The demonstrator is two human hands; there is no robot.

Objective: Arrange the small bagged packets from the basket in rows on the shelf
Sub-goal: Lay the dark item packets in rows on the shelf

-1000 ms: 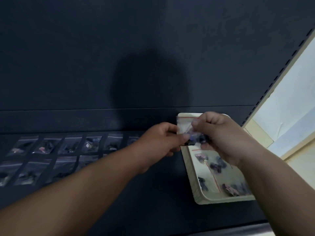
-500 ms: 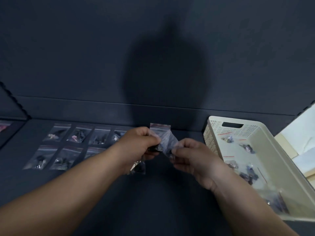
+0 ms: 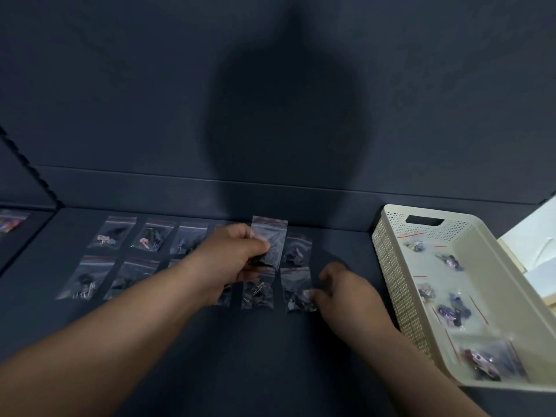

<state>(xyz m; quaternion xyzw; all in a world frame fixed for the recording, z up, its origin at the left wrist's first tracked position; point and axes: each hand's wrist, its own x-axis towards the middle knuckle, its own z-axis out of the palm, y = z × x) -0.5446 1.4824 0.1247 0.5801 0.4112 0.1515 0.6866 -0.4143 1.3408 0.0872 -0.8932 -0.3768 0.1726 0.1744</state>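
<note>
Two rows (image 3: 144, 240) end mid-shelf; left hand (image 3: 237, 260) pinches spare packet (image 3: 270, 236) upright above them, right hand (image 3: 346, 293) pinches front-row end packet (image 3: 296, 288); free shelf (image 3: 340, 254) lies rightward, toward basket (image 3: 388, 266).

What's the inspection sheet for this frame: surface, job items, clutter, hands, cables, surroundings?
Surface: dark shelf, flat and matte.
Job's things: rowed packets lie in two rows, some hidden by the left arm. The cream basket stands at the right end of the shelf and holds loose basket packets.
Clutter: nothing seen.
Grippers: the left hand grips a held packet above the rows. The right hand pinches the edge of the end packet in the front row.
Cables: nothing seen.
Surroundings: dark back panel with a shadow on it, a side packet on the neighbouring section to the left, and a pale surface to the right.
</note>
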